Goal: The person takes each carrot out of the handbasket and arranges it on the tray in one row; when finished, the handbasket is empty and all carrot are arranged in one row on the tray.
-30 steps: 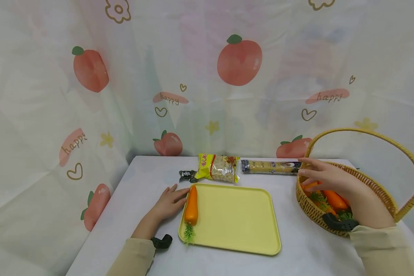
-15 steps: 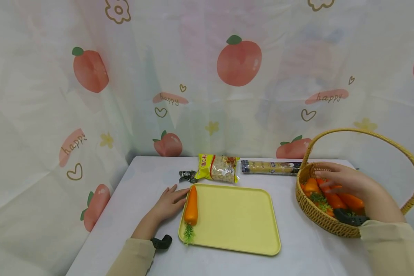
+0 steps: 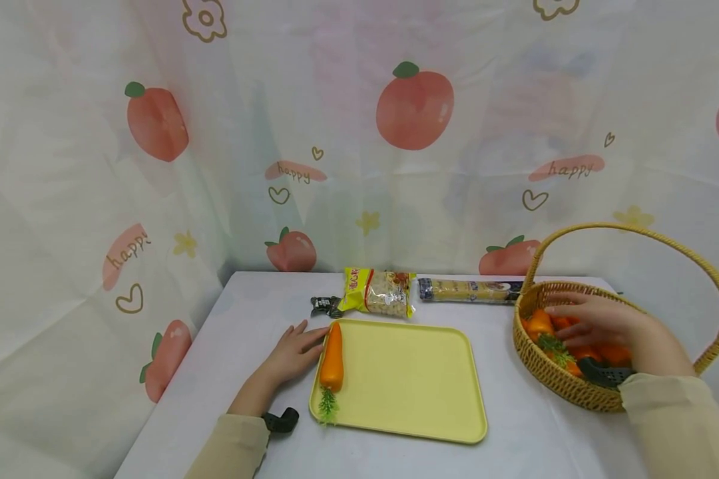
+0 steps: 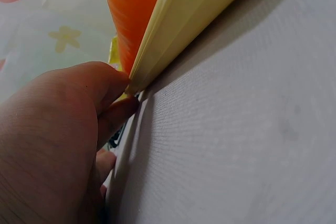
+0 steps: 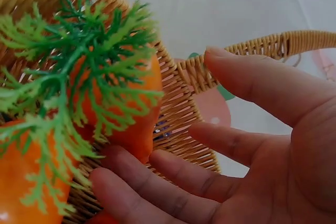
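Observation:
My left hand [image 3: 295,352] lies at the left edge of the yellow tray [image 3: 407,379]; the left wrist view shows the thumb and a finger [image 4: 119,116] pinching its rim. On the tray, close beside that hand, lies an orange toy carrot [image 3: 332,362] with a green leafy top. My right hand [image 3: 611,326] is inside the wicker basket [image 3: 551,376], palm facing the carrots, thumb raised and fingers spread and nearly straight. In the right wrist view, the fingertips reach under a carrot [image 5: 139,124] with feathery green leaves. My hand partly hides the other carrots.
Along the back of the white table lie a small black packet [image 3: 326,305], a yellow-and-clear bag [image 3: 386,293] and a long noodle-like packet [image 3: 467,290]. The tall basket handle [image 3: 629,229] arches over the right side. A printed curtain [image 3: 335,120] hangs behind.
My right hand has moved from the basket's left rim rightward and then down among the carrots. The left hand, tray and carrot on it stay in place.

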Demonstrator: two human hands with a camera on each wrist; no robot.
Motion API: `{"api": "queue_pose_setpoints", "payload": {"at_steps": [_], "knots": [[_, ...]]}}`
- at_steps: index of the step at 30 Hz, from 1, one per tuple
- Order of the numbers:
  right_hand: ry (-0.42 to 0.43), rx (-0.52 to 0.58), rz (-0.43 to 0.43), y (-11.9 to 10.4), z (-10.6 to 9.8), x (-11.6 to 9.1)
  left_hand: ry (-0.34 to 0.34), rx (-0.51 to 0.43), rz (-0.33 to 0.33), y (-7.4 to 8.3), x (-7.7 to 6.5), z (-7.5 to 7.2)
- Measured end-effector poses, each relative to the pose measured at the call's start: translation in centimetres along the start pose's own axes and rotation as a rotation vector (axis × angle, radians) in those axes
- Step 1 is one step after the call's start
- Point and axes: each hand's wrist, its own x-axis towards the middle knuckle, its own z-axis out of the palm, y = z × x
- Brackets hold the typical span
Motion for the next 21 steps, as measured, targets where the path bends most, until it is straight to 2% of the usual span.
{"api": "queue_pose_setpoints", "payload": {"at_steps": [3,15,21], "knots": [[-0.014,0.031,0.015,0.4,-0.1,0.4,0.002,-0.005,-0.003,0.0,0.0,0.1],[-0.032,0.022,0.039,1.6,-0.2,2.0,0.013,-0.005,0.008,-0.1,0.1,0.1],[-0.041,0.062,0.051,2.0,-0.1,2.7,0.011,-0.006,0.004,0.0,0.1,0.1]]}}
